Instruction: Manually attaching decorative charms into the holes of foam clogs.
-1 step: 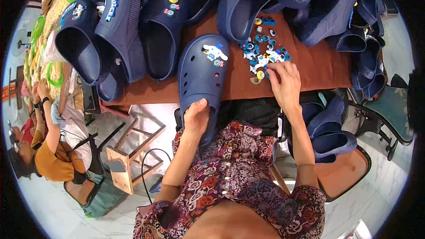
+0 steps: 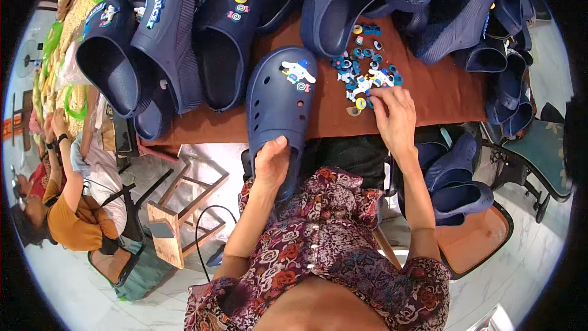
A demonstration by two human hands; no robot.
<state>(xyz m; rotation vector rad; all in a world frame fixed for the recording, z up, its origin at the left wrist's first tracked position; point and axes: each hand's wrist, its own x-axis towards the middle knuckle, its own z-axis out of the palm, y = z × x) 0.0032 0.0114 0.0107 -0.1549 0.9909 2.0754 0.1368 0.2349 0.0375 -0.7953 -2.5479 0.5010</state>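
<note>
My left hand (image 2: pixel 271 162) grips a navy clog (image 2: pixel 278 101) by its open heel end, thumb inside the opening and fingers out of sight underneath. The clog's toe points away from me over the table edge. On its upper sit a white puppy-like charm (image 2: pixel 297 72) and a small swirled candy charm (image 2: pixel 301 87); several vent holes are bare. Over to the right, my right hand (image 2: pixel 395 113) reaches into a loose pile of blue, white and yellow shoe charms (image 2: pixel 361 73). Its thumb and forefinger come together at the pile's near edge; anything between them is too small to make out.
Navy clogs (image 2: pixel 223 64) crowd the back and left of the brown-covered table (image 2: pixel 447 95), some with charms. More clogs (image 2: pixel 462 199) rest on an orange-seated chair (image 2: pixel 481 239) at right. A wooden stool (image 2: pixel 168 245) and a person in an orange top (image 2: pixel 76 224) are at left.
</note>
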